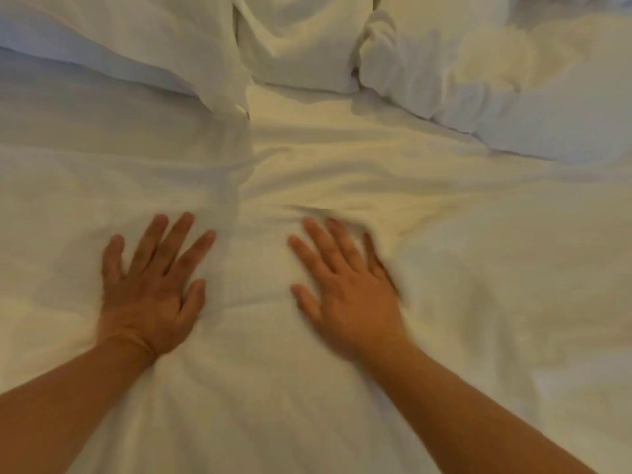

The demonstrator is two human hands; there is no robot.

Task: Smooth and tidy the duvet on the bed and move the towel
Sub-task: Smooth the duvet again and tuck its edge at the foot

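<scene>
Both hands lie palm-down on the duvet (342, 172), near the lower middle of the head view. Left hand (152, 285): fingers straight and spread, flat on the fabric, sharp in the frame, so I judge it is anchoring the cover. Right hand (349, 289): fingers also straight and fanned, flat on the cloth, but blurred along its outer edge; I judge it is mid-sweep. Neither hand grips anything.

Duvet position: it fills nearly the whole view, white, running from under my forearms up to the pillows. A ridge of bunched cloth sits just ahead of the right fingertips, and a long crease runs up between the two hands toward the pillows. Flat palms make sense here: broad contact pushes wrinkles outward without pinching up new ones.

Pillows: left pillow (119, 46), middle pillow (297, 39), and a crumpled white heap at upper right (427, 63). I cannot tell whether that heap is the towel or a pillow; texture is too soft to read.

Judgement: smoothing step in hand, duvet far from flat, towel not yet dealt with.
</scene>
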